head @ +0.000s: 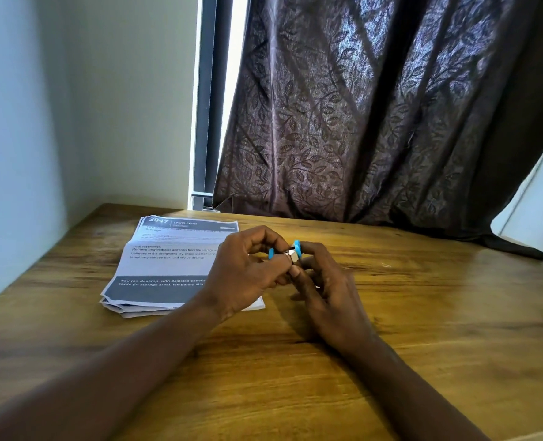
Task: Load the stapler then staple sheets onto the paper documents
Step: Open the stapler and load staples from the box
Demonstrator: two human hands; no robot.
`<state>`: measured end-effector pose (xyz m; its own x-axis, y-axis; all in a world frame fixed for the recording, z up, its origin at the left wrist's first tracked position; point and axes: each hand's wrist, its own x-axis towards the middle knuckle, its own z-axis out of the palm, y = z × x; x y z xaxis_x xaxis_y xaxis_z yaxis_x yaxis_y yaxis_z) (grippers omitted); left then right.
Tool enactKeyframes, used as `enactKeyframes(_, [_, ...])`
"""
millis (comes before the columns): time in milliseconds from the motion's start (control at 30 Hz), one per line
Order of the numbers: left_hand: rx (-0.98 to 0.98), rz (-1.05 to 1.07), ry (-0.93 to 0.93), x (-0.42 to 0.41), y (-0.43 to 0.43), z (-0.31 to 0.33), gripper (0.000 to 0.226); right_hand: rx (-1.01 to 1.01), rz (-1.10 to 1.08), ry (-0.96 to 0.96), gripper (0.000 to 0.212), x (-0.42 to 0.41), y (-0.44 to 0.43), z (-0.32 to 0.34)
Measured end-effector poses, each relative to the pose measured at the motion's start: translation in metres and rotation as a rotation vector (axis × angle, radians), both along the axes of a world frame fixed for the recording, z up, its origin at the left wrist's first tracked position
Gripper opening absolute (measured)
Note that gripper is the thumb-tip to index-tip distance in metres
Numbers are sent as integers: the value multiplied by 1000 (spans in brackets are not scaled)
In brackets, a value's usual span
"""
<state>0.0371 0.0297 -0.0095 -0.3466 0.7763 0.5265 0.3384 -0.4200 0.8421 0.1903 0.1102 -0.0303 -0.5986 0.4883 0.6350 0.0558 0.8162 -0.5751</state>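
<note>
Holding steady matters: fingers of left hand (244,275) and right hand (324,289) pinch the blue stapler (290,252) mid-frame; keep it level while loading.

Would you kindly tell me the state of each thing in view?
Stapler: looks opened, metal showing, held in both hands.
Left hand: pinching the stapler.
Right hand: gripping the stapler.
Papers: stacked flat on the table, edges fanned.
Curtain: drawn, gap at its left.
</note>
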Motion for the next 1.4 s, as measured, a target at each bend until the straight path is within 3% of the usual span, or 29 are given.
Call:
enactKeyframes(167, [57, 27, 13, 3, 2, -4, 11, 35, 9, 12, 31, -5, -4, -2])
enactKeyframes(600, [26, -142, -309, 13, -8, 1, 5, -17, 17, 99, 24, -9, -12, -2])
enactKeyframes(967, [20, -159, -444, 22, -4, -2, 6, -51, -46, 119, 27, -13, -7, -7])
enactKeyframes(1133, [-14, -135, -520, 21, -1, -7, 4, -253, -76, 311, 20, -13, -10, 2])
enactKeyframes(1400, [7, -73, -631, 3, 3, 1, 8, -413, -13, 396, 21, -14, -10, 6])
